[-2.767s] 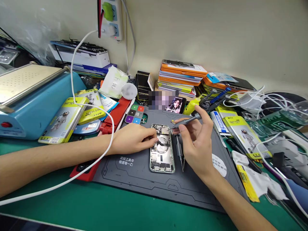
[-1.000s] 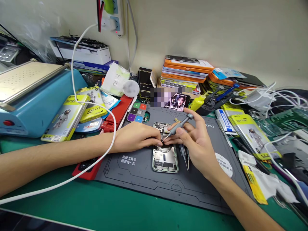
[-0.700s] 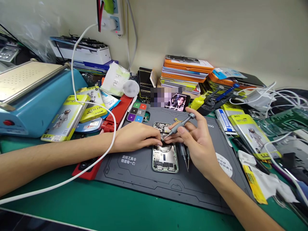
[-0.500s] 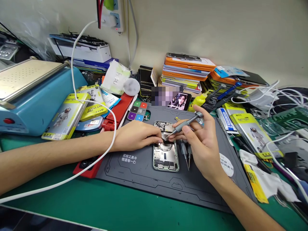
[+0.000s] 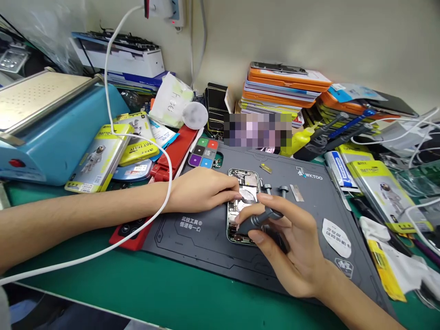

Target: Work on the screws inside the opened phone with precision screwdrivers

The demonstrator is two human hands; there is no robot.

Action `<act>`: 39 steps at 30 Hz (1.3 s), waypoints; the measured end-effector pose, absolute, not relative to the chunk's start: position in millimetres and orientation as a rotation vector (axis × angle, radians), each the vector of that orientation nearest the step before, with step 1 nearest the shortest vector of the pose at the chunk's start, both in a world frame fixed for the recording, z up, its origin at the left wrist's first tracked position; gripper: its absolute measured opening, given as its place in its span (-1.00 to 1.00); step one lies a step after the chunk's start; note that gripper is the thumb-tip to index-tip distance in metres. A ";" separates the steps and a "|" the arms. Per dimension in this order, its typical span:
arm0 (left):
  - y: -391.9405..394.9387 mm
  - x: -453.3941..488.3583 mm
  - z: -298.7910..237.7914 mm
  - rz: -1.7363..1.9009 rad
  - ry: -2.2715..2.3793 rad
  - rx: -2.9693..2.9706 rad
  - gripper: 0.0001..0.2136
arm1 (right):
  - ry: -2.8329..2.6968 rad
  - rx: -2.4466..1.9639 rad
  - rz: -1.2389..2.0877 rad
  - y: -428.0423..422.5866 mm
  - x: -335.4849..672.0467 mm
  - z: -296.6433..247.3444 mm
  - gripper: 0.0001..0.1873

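An opened phone [image 5: 247, 194] lies on the dark grey mat [image 5: 209, 250], its inner parts showing. The left hand [image 5: 202, 192] rests at its left edge, thumb and forefinger nearly together over the inside – whether they pinch anything I cannot tell. The right hand [image 5: 295, 238] has thumb and fingers closed around a dark grey tool [image 5: 253, 222], probably a screwdriver, held slanting over the phone's near right part; its tip is not clear

At the far right, a black holder [image 5: 311, 150] has grey-handled tools and a blue-handled tool [image 5: 354, 123] leaning in it, with a yellow bottle [image 5: 300, 140] just to its left. Left of the phone, beyond the hand, a small tray [image 5: 205, 153] is divided into coloured squares

Yellow packs on the left [image 5: 99, 158] and right [image 5: 388, 192] carry astronaut pictures and "BATTERY" lettering, partly cut off on some. The white pouch [image 5: 172, 101] at the far left reads "free" – handwritten. "WKTOO" shows on the mat's far right, Chinese characters on its left, and more on a white sticker [image 5: 337, 238] to the right
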State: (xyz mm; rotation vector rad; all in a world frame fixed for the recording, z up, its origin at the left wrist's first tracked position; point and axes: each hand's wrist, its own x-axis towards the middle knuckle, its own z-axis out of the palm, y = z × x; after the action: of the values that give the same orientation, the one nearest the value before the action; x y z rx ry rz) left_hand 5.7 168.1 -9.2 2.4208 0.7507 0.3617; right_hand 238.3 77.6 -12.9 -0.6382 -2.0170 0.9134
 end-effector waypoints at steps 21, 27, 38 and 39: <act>168.5 6.1 -8.6 0.389 0.755 2.426 -0.77 | -2.123 -0.664 0.881 77.6 237.5 -14.3 -0.14; 168.5 6.3 -8.4 0.393 0.744 2.417 -0.79 | -2.166 -0.635 0.799 78.6 239.1 -13.9 -0.14; 168.5 5.9 -9.7 0.414 0.739 2.439 -0.79 | -2.275 -0.519 0.545 86.6 232.2 -2.6 -0.50; 168.6 5.9 -9.6 0.412 0.739 2.439 -0.79 | -2.274 -0.524 0.537 86.8 232.6 -0.4 -0.51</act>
State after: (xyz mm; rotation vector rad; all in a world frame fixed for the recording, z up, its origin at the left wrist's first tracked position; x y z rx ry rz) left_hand 5.9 168.6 -9.6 2.4392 0.7387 0.4118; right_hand 232.6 86.8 -0.4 -0.5238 -2.2744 0.5372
